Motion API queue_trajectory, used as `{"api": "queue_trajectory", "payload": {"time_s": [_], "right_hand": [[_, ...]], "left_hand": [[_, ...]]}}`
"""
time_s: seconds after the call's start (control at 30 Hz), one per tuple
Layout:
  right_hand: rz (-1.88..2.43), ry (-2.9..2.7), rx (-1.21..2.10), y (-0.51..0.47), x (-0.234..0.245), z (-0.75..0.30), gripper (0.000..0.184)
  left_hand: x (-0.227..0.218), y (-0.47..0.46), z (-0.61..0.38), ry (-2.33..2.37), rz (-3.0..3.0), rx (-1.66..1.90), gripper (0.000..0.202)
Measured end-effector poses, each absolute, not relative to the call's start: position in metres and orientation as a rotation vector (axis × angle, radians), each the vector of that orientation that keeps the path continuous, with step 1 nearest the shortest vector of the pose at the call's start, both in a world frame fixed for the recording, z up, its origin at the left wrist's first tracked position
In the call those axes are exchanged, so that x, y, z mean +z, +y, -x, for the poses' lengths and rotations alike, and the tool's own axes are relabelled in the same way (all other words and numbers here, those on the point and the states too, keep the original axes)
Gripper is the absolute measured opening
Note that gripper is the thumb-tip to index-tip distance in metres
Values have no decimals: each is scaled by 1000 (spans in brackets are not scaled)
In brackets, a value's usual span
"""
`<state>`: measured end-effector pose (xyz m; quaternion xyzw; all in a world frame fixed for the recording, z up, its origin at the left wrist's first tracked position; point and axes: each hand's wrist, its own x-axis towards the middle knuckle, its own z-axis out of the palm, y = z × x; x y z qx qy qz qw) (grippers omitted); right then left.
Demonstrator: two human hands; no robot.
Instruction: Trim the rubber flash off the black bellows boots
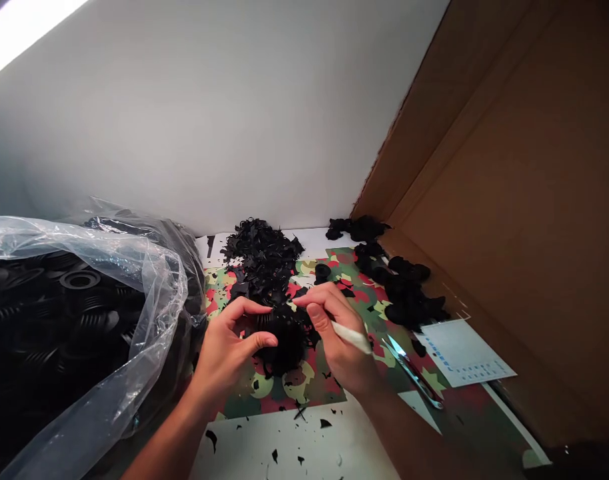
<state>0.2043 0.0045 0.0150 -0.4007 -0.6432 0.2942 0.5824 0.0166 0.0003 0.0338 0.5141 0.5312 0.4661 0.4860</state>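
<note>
My left hand (229, 340) is closed, with thumb and forefinger around a small black ribbed part (265, 321) that looks like rubber. Dark material behind the part blurs its outline. In my right hand (342, 340) is a slim white pen-like tool (352, 337), its shaft running back past the base of the thumb. The fingertips of that hand are close to the part's right side, and the tool's tip is hard to make out. Below and behind both hands lies a dark heap of black pieces (284, 350) on a camouflage-patterned sheet (329, 393).
A clear plastic bag (159, 280) full of black ribbed parts (79, 280) stands at left. Black scraps (262, 250) pile up near the back wall. Scissors (414, 373), a white printed card (467, 353) and black clumps (409, 293) lie right, beside a cardboard wall (524, 220).
</note>
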Motion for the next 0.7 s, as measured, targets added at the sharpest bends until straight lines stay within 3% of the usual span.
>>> {"api": "queue_trajectory", "payload": {"time_s": [0.2, 0.43, 0.5, 0.63, 0.7], "right_hand": [[872, -1421, 734, 0, 16, -206, 67], [795, -1380, 978, 0, 18, -211, 82], [742, -1397, 1096, 0, 19, -209, 75], [760, -1420, 1151, -1, 20, -204, 26], [770, -1477, 1084, -2, 19, -203, 14]], "left_hand": [[34, 1, -16, 1340, -1336, 1155, 21], [34, -2, -19, 1333, -1354, 1147, 22], [33, -2, -19, 1328, -1372, 1145, 23], [32, -1, -18, 1335, -1411, 1131, 23], [32, -1, -18, 1343, -1444, 1119, 22]]}}
